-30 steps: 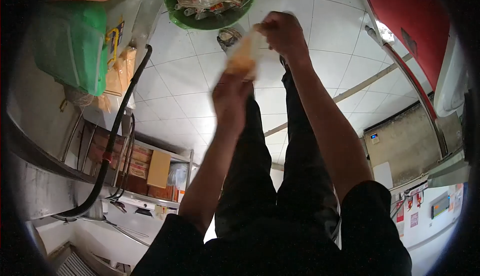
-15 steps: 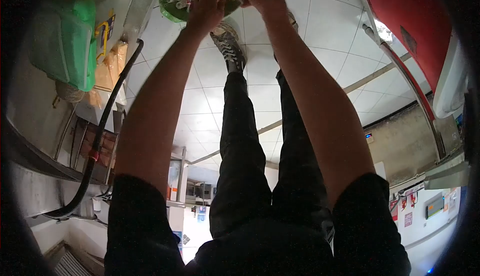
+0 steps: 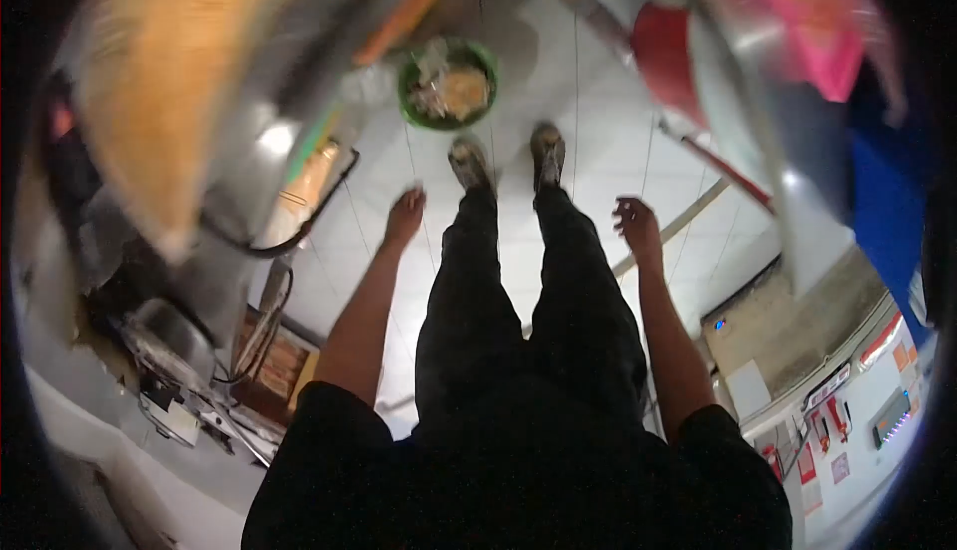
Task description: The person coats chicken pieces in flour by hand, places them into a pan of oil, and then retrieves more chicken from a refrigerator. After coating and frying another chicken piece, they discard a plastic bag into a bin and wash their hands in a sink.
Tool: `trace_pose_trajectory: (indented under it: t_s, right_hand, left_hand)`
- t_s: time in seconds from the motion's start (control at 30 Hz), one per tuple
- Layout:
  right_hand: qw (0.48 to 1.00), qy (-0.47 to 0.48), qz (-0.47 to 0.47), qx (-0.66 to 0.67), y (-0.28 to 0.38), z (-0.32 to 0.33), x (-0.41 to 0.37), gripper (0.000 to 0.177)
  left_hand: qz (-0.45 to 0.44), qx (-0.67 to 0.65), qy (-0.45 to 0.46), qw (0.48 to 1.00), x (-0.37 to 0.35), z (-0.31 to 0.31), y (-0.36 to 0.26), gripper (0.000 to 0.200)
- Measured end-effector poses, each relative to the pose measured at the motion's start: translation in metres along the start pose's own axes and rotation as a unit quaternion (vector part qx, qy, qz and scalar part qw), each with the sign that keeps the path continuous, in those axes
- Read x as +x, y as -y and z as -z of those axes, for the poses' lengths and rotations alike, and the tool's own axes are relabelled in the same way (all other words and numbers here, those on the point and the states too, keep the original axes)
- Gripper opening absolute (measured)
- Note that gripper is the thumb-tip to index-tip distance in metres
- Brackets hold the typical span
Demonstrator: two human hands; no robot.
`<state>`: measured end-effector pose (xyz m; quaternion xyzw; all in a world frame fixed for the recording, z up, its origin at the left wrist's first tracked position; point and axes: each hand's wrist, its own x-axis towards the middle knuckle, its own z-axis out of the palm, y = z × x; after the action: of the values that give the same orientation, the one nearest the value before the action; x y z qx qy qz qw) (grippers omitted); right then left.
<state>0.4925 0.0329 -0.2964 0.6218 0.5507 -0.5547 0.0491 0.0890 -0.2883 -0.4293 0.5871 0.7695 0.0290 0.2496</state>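
My left hand (image 3: pixel 405 217) hangs at my side above the white tiled floor, its fingers loosely curled, holding nothing I can see. On the other side, my right hand (image 3: pixel 637 229) also hangs free, with its fingers slightly bent and apart. Neither hand touches anything. A round green basin (image 3: pixel 408 111) stands on the floor just beyond my shoes (image 3: pixel 547 156). It holds crumpled clear plastic and a yellowish bundle (image 3: pixel 466 93).
At the left, a metal counter carries a large orange-yellow shape (image 3: pixel 174 81), smeared by motion. A black hose (image 3: pixel 289 249) curves along its side. To the right are a red container (image 3: pixel 666 56), a pink item (image 3: pixel 837 61) and a metal rail (image 3: pixel 713 163).
Both hands have let go of the things in the green basin and drawn back to my sides. My view has risen, and the basin now shows whole, farther from me.
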Motion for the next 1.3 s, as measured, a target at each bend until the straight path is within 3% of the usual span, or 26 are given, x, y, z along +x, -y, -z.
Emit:
trace_pose_trajectory:
  t_s: [0.03,0.07,0.1,0.13,0.17,0.2,0.23,0.3,0.4,0.47,0.53,0.6,0.67,0.7,0.73,0.8,0.87,0.93,1.0,1.03,1.1,1.2,1.23,1.3]
  right_hand:
    - [1.000,-0.005,0.005,0.012,0.031,0.009,-0.020,0.024]
    - [1.000,-0.004,0.009,0.020,0.062,0.017,-0.045,0.024]
    - [0.999,-0.005,0.042,0.021,0.091,0.023,-0.063,0.025]
    - [0.996,-0.007,0.082,0.023,0.122,0.026,-0.074,0.026]
    - [0.994,0.008,0.098,0.055,0.151,0.028,-0.084,0.026]
    - [0.992,0.003,0.114,0.055,0.190,0.032,-0.099,0.026]
    - [0.985,0.000,0.154,0.074,0.221,0.030,-0.110,0.026]
    - [0.971,-0.013,0.201,0.131,0.268,0.027,-0.122,0.026]
    - [0.952,-0.006,0.274,0.134,0.326,0.025,-0.140,0.024]
    - [0.946,-0.015,0.305,0.111,0.352,0.027,-0.126,0.023]
    - [0.943,-0.018,0.322,0.087,0.379,0.027,-0.122,0.021]
    - [0.929,-0.059,0.353,0.097,0.412,0.036,-0.119,0.019]
    - [0.911,-0.097,0.394,0.071,0.441,0.048,-0.100,0.018]
    - [0.891,-0.163,0.423,-0.007,0.467,0.058,-0.104,0.018]
    - [0.859,-0.227,0.451,-0.084,0.496,0.069,-0.106,0.019]
    - [0.864,-0.219,0.441,-0.105,0.548,0.086,-0.096,0.020]
    - [0.839,-0.234,0.482,-0.092,0.589,0.090,-0.056,0.022]
    - [0.814,-0.244,0.521,-0.080,0.622,0.095,0.008,0.025]
    - [0.747,-0.309,0.542,-0.228,0.642,0.089,0.087,0.027]
    - [0.753,-0.294,0.542,-0.228,0.662,0.083,0.088,0.027]
    - [0.884,-0.078,0.420,-0.191,0.691,0.080,0.085,0.029]
    - [0.904,-0.071,0.393,-0.153,0.692,0.076,0.107,0.026]
    - [0.906,-0.067,0.390,-0.151,0.691,0.076,0.106,0.026]
    - [0.902,-0.074,0.417,-0.087,0.690,0.080,0.096,0.023]
  left_hand:
    - [0.175,-0.245,0.087,0.950,-0.024,0.045,-0.016,0.040]
    - [0.296,-0.440,0.032,0.847,-0.057,0.077,-0.036,0.036]
    - [0.402,-0.502,0.007,0.766,-0.078,0.094,-0.038,0.032]
    - [0.375,-0.328,-0.006,0.867,-0.106,0.084,-0.023,0.028]
    - [0.317,-0.300,-0.074,0.897,-0.122,0.118,-0.038,0.024]
    - [0.220,-0.195,-0.088,0.952,-0.136,0.114,-0.027,0.019]
    - [0.251,-0.404,-0.129,0.870,-0.143,0.107,-0.020,0.021]
    - [0.342,-0.556,-0.099,0.751,-0.135,0.274,-0.097,0.027]
    - [0.242,-0.564,-0.163,0.772,-0.142,0.344,-0.115,0.032]
    - [0.222,-0.554,-0.204,0.776,-0.136,0.376,-0.119,0.032]
    - [0.245,-0.567,-0.290,0.731,-0.129,0.403,-0.119,0.031]
    - [0.238,-0.570,-0.308,0.723,-0.119,0.429,-0.113,0.030]
    - [0.219,-0.597,-0.369,0.678,-0.104,0.458,-0.108,0.031]
    - [0.253,-0.611,-0.345,0.666,-0.096,0.479,-0.104,0.033]
    - [0.256,-0.612,-0.348,0.662,-0.082,0.491,-0.099,0.033]
    - [0.236,-0.528,-0.430,0.693,-0.055,0.507,-0.086,0.034]
    - [0.243,-0.551,-0.455,0.656,-0.023,0.513,-0.067,0.042]
    - [0.335,-0.575,-0.386,0.639,0.002,0.544,-0.068,0.052]
    - [0.355,-0.544,-0.391,0.652,0.027,0.542,-0.053,0.059]
    - [0.374,-0.552,-0.395,0.632,0.036,0.550,-0.052,0.060]
    - [0.402,-0.556,-0.387,0.616,0.045,0.566,-0.052,0.064]
    - [0.470,-0.536,-0.327,0.620,0.052,0.576,-0.043,0.057]
    - [0.497,-0.519,-0.369,0.590,0.061,0.587,-0.056,0.047]
    - [0.480,-0.546,-0.361,0.585,0.049,0.573,-0.043,0.043]
